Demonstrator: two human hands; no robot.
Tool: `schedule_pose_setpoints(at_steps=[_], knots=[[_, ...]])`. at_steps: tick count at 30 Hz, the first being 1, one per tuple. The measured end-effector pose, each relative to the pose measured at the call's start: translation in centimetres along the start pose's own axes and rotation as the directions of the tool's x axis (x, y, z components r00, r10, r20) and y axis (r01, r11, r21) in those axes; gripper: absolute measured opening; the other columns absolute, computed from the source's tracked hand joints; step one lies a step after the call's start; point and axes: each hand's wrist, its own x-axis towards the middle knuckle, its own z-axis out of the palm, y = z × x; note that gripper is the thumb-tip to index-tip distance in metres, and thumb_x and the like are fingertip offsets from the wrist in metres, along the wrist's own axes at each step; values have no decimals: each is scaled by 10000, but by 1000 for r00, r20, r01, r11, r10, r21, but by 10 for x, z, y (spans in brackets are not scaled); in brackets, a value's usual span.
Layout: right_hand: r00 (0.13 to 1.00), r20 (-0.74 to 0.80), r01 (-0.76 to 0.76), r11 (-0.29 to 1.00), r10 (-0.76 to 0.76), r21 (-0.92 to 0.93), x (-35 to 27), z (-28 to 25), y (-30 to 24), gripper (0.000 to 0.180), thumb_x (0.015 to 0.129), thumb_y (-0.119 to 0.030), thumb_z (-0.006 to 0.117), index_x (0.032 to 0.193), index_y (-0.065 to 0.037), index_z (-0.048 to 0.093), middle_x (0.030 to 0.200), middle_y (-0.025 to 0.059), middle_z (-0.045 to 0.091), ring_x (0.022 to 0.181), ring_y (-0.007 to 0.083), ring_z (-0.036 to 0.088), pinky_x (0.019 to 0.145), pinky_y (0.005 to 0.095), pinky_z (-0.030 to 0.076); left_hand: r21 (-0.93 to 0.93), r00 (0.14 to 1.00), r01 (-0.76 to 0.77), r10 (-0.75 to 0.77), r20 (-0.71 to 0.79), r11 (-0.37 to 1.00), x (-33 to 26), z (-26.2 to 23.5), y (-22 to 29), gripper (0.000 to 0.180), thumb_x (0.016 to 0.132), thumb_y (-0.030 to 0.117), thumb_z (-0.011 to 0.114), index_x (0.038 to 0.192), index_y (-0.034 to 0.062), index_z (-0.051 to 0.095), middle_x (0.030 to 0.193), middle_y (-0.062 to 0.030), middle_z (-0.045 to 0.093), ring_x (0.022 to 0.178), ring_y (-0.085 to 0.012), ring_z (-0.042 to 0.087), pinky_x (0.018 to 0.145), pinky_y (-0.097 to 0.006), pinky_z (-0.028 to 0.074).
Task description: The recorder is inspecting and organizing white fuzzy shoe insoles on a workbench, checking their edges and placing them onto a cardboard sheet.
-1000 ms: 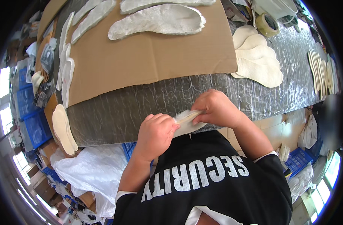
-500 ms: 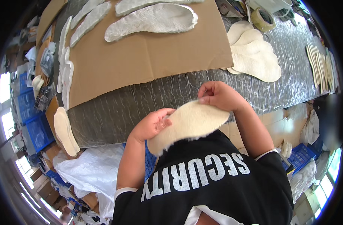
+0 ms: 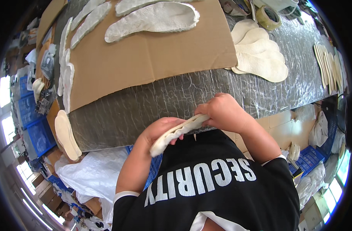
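Observation:
A cream fleecy insole (image 3: 178, 133) is held edge-on above the near edge of the table, its fuzzy layered rim facing up at me. My left hand (image 3: 163, 130) grips its left part, the fingers behind it. At its right end, my right hand (image 3: 222, 111) pinches the tip between thumb and fingers. Beyond the hands a brown cardboard sheet (image 3: 156, 57) carries several white fluffy insoles, the nearest a large one (image 3: 153, 21). Right of the cardboard, several cream insoles (image 3: 262, 61) lie fanned in an overlapping pile.
The table (image 3: 106, 129) has a shiny, crinkled dark cover. A pair of cream insoles (image 3: 67, 134) lies at its left edge, a row of them (image 3: 327, 67) at far right. A tape roll (image 3: 268, 18) sits at the back. White plastic sheeting (image 3: 91, 173) hangs below left, near blue crates (image 3: 39, 134).
The insole has turned from showing its flat face to showing its edge. My right hand has come down a little and slightly left along with it.

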Motion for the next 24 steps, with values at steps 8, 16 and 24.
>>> schedule_pose_setpoints(at_steps=[8,16,24], knots=[[961,183,-261,899,208,350,7,22,36,378,694,-231,791,1052,-130,726,869,139,713,852,325,678,779,414,523,988,421,-137,898,128,-77,-40,11,36,158,778,61,722,930,29,695,958,-81,669,917,-265,603,823,-375,475],[968,227,-218,797,104,563,13,30,52,411,714,-194,786,1089,-55,693,915,162,710,852,332,672,787,392,514,949,614,-95,733,294,-300,17,33,25,264,666,127,783,896,94,657,932,-20,610,921,-233,552,849,-400,391],[904,427,-368,466,-22,804,19,42,64,325,926,-318,663,1077,-30,671,868,73,701,792,173,661,730,336,519,948,636,-151,706,311,-282,20,29,20,176,664,92,757,804,93,650,910,-12,609,897,-231,546,840,-404,377]])
